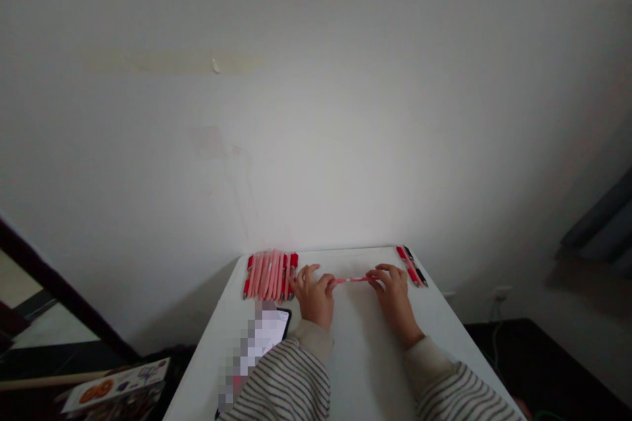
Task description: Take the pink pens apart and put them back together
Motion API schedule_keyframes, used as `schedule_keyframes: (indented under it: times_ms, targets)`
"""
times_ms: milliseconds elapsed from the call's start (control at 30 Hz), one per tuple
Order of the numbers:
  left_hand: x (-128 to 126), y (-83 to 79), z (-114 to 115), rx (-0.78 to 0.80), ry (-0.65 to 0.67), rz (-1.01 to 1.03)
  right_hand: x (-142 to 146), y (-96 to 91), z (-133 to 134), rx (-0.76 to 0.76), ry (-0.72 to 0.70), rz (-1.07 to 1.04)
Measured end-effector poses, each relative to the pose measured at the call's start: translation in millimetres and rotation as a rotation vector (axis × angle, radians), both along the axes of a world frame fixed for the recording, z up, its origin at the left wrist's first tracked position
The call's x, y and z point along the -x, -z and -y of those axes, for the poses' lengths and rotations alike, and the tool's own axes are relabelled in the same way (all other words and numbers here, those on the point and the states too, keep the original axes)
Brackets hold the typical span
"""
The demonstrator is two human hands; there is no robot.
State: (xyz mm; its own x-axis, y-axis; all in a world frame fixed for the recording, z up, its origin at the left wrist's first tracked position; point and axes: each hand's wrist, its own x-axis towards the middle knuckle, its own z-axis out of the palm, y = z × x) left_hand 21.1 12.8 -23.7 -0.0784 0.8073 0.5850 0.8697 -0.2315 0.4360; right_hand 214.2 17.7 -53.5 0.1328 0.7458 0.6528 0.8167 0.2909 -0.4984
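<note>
A slim pink pen (351,279) with a small white patch is stretched level between my two hands, just above the white table. My left hand (315,293) pinches one end with thumb and forefinger, its other fingers spread. At the opposite end, the thumb and fingertips of my right hand (394,293) close on it. Beside my left hand lies a row of several pink and red pens (269,275), packed side by side. To the right of my right hand are a few more pens (412,266), pink, red and black.
A phone (261,342), its screen partly pixelated, lies on the white table (353,368) by my left forearm. The table's far edge meets a pale wall (336,112). A printed box (118,385) sits low on the left; a cable (496,329) hangs at right.
</note>
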Motion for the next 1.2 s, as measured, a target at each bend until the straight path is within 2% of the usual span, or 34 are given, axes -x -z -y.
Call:
schedule_keyframes:
  times_ms: [567,1200]
  targets:
    - [-1.9,-4.2,2.7,0.020,0.023,-0.003,1.4,2.3,-0.5,-0.056,-0.068,0.021]
    - [-3.7,-2.3,2.7,0.025,0.025,-0.024,0.4,4.2,-4.5,-0.009,-0.132,-0.013]
